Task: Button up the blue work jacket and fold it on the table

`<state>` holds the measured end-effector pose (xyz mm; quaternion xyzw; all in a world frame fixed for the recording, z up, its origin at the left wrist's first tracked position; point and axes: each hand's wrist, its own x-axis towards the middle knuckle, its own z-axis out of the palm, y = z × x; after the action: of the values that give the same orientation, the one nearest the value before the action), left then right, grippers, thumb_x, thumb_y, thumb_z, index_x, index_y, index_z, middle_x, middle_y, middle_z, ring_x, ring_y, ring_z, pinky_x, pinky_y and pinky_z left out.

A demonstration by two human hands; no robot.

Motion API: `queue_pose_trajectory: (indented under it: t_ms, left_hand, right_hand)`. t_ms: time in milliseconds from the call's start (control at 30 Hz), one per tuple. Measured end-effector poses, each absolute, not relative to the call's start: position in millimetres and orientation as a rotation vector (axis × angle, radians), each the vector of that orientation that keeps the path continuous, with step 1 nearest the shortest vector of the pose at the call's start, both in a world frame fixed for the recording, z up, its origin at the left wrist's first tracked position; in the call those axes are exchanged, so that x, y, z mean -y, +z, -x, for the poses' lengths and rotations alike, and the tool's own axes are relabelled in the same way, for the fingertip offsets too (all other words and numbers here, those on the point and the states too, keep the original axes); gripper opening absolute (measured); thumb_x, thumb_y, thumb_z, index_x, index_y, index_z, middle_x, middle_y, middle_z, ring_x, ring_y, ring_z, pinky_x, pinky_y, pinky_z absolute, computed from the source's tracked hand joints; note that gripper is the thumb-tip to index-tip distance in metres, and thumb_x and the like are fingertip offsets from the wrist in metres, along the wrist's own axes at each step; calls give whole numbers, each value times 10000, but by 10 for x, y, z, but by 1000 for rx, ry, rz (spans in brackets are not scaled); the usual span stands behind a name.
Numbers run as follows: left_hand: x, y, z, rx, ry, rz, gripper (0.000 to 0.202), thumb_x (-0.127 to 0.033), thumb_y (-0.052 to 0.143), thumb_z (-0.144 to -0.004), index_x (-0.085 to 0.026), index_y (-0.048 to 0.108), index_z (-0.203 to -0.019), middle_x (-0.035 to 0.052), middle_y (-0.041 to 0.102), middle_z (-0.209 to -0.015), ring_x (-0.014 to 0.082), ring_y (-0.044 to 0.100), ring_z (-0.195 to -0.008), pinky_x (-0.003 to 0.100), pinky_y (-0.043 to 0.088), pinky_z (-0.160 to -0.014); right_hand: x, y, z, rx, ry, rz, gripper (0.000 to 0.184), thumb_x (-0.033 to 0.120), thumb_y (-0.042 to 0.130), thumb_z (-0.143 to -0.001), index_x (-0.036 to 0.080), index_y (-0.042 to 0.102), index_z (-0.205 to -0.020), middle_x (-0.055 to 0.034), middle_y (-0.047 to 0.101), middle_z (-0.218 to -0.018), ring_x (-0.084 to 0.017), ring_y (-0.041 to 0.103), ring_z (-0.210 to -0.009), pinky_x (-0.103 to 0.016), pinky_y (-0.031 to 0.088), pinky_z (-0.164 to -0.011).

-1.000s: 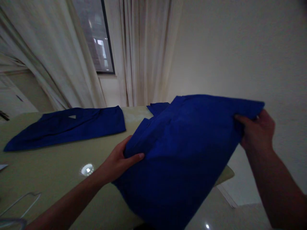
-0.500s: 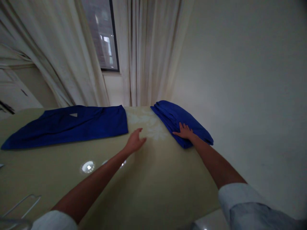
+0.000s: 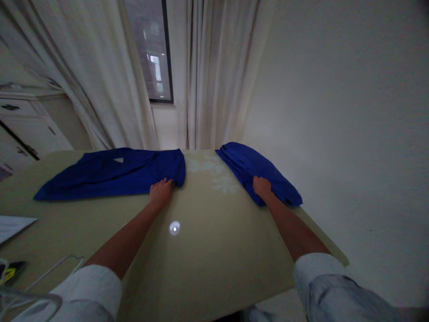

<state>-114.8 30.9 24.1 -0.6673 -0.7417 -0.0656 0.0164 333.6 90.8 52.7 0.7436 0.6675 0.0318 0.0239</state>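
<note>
A blue garment (image 3: 110, 173) lies spread flat across the far left of the pale table (image 3: 208, 241). My left hand (image 3: 161, 192) is at its lower right corner, fingers curled onto the hem. A folded stack of blue cloth (image 3: 264, 172) sits at the table's far right edge. My right hand (image 3: 261, 187) rests on top of the stack's near end, palm down, with its fingers lying on the cloth. Both forearms stretch out over the table from white sleeves.
Cream curtains (image 3: 208, 76) and a dark window (image 3: 154, 49) stand behind the table, a plain wall to the right. A white wire hanger (image 3: 50, 270), a sheet of paper (image 3: 11, 223) and a small dark object (image 3: 10, 272) lie at the near left. White drawers (image 3: 23, 129) are at the far left.
A second ago both hands held a blue cloth up in the air. It now lies folded at the far right under my right hand, and my left hand has reached to the spread garment's corner.
</note>
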Motion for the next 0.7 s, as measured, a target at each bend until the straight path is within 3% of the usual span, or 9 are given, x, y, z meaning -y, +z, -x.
queue_pose_trajectory:
  t_ms: [133, 333, 467, 533, 600, 700]
  left_hand:
    - [-215, 241, 1118, 2272, -234, 2071, 476, -321, 313, -1073, -190, 684, -1342, 201, 646, -1401, 338, 668, -1213, 457, 481, -1002]
    - [-24, 463, 657, 2280, -275, 2310, 440, -298, 348, -1068, -133, 740, -1180, 259, 734, -1128, 393, 725, -1090, 547, 479, -974]
    - [348, 521, -42, 2154, -366, 2539, 462, -458, 383, -1082, -220, 773, -1153, 211, 767, -1065, 360, 744, -1063, 494, 487, -980]
    - [539, 575, -290, 2054, -481, 2710, 481, -564, 411, -1062, -283, 752, -1251, 175, 781, -1044, 343, 758, -1025, 459, 519, -932]
    - [649, 675, -315, 1910, -700, 2875, 544, -641, 451, -1027, -313, 673, -1400, 155, 780, -1133, 344, 756, -1041, 446, 545, -925]
    - [596, 834, 135, 1872, -887, 2803, 602, -633, 485, -1014, -271, 606, -1479, 139, 690, -1391, 357, 670, -1249, 448, 496, -1089]
  right_hand:
    - [-851, 486, -3050, -2092, 114, -2276, 518, 455, 504, -1045, 35, 722, -1255, -324, 727, -1184, -352, 716, -1176, -415, 537, -989]
    - [-791, 494, -2697, -2167, 130, -2223, 374, 337, 587, -1004, 93, 752, -1233, -304, 744, -1168, -346, 734, -1147, -416, 547, -972]
    - [-744, 521, -2541, -2224, 129, -2171, 359, 304, 538, -1026, 91, 744, -1229, -298, 742, -1180, -345, 729, -1147, -414, 545, -970]
    - [-710, 548, -2548, -2230, 116, -2163, 403, 351, 483, -1057, 85, 739, -1216, -294, 739, -1183, -348, 728, -1136, -417, 543, -966]
    - [-650, 564, -2595, -2219, 81, -2169, 500, 455, 409, -1085, 97, 728, -1224, -270, 744, -1187, -337, 732, -1116, -404, 545, -958]
    - [-483, 527, -2634, -2371, 70, -2155, 591, 541, 354, -1092, 103, 658, -1348, -239, 685, -1349, -320, 662, -1256, -385, 501, -1048]
